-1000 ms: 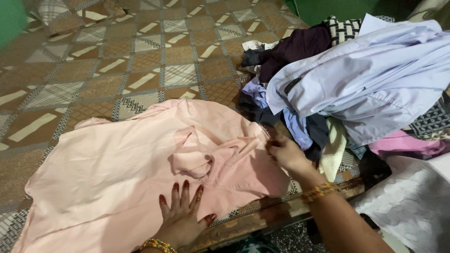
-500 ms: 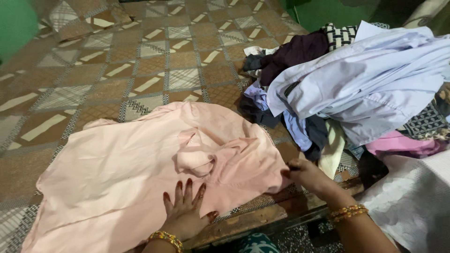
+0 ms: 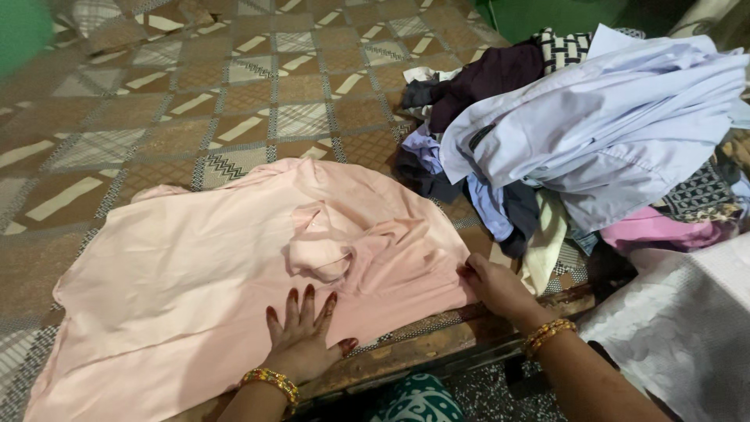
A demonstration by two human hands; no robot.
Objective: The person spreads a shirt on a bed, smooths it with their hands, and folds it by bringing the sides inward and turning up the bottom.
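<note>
I had the left hand (image 3: 301, 344) pressed flat, fingers spread, on the lower edge of the pink shirt (image 3: 211, 273), gripping nothing, only pinning the cloth near the bed's wooden edge (image 3: 422, 352). At about three o'clock from it, the right hand (image 3: 494, 285) was curled at the shirt's right-hand border, fingertips closed on the fabric edge in what looked like a pinch, though I could not tell how firm. The shirt lay spread open across the patterned bedspread (image 3: 195, 101), mostly flat, with its collar (image 3: 320, 246) bunched at about twelve o'clock from the left hand and a few wrinkles round it. I judged the spreading nearly done and no fold yet made: both sides lay out, nothing doubled over. At about one o'clock from the right hand rose the heap of unfolded clothes (image 3: 547, 133), a pale lilac shirt (image 3: 617, 133) on top, dark and checked pieces beneath, so most of the pile seemed untouched. A white textured cloth (image 3: 687, 328) lay at four o'clock.
</note>
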